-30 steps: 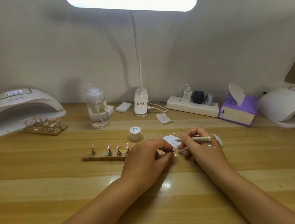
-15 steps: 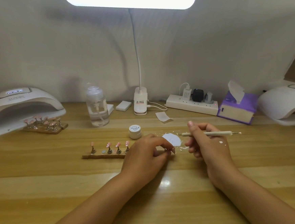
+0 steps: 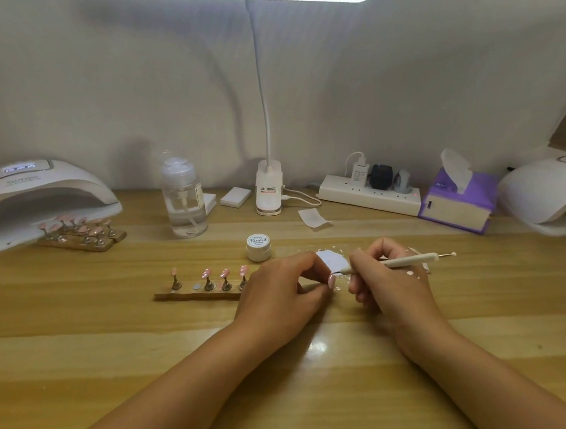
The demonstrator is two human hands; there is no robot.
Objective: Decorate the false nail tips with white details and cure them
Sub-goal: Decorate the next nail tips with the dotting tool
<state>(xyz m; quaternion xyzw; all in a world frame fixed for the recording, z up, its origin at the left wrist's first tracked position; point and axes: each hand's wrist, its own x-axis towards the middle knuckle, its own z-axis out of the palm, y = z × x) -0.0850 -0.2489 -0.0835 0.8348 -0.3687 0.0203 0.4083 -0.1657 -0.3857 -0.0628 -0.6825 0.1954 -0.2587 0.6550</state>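
Observation:
My left hand [image 3: 281, 290] pinches a pink false nail tip [image 3: 331, 281] on its small stand, just right of the wooden holder strip [image 3: 193, 295]. Several pink tips [image 3: 225, 273] stand on that strip. My right hand [image 3: 387, 282] grips a thin white dotting pen [image 3: 390, 263], its near tip touching the held nail. A white smear of gel on a clear palette [image 3: 332, 259] lies behind my hands. A small white gel pot [image 3: 259, 247] sits just beyond. A white curing lamp [image 3: 33, 200] stands at far left, with a second holder of pink tips [image 3: 79, 230] in front of it.
A clear pump bottle [image 3: 184, 201], desk lamp base [image 3: 269, 191], power strip [image 3: 369, 194], purple tissue box [image 3: 456, 200] and a second white lamp [image 3: 554, 193] line the back of the wooden table [image 3: 288, 383]. A paper scrap [image 3: 313, 218] lies near the middle.
My right hand swung the pen out to the right half a second ago and has come back left, bringing the pen tip onto the held nail. My left hand stayed put.

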